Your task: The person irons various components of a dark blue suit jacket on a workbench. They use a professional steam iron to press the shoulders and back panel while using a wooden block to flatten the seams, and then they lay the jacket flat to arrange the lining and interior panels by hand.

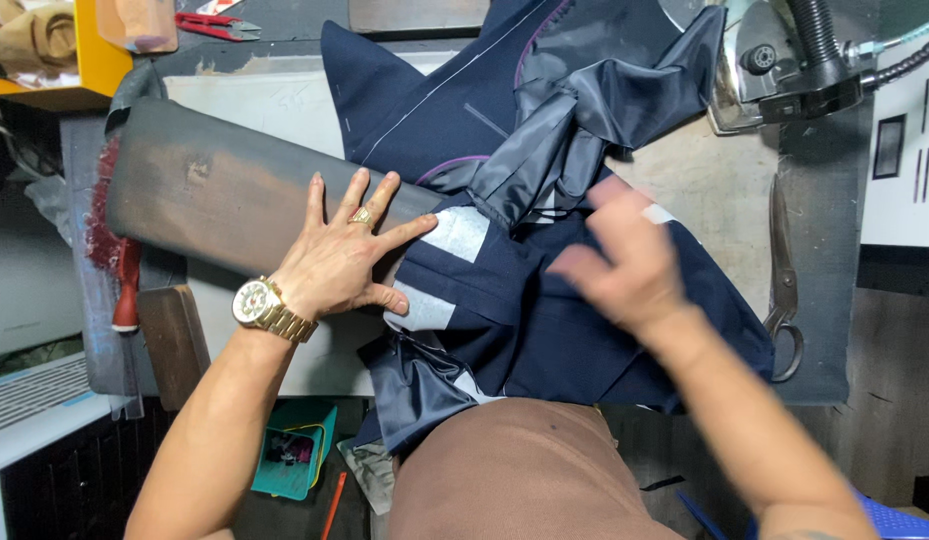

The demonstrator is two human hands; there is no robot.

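On the counter (284,100), spread across its middle, lies the navy jacket (544,300), turned partly inside out so its shiny grey-blue lining (584,110) bunches up toward the far edge. White patches of interfacing (462,232) show on the near folds. Left hand (344,255) is down flat, fingers fanned wide apart, palm pressing on the dark wooden pressing board (214,195), with the fingertips right at the jacket's edge and the thumb touching the cloth. A gold ring (362,216) and a gold wristwatch (259,303) show on that hand and wrist. Right hand (624,265) is over the jacket's right half, blurred; fingers look loosely spread and grip nothing, though whether it touches the fabric I cannot tell. Off to the right, a pair of tailor's shears (784,290) lies on the counter, just beside the jacket's hem. Far right corner holds a steam iron (774,60) with its black hose. At the far left, small red snips (216,25) rest beside a yellow box (99,45). Below the counter, a teal bin (294,450) sits on the floor.
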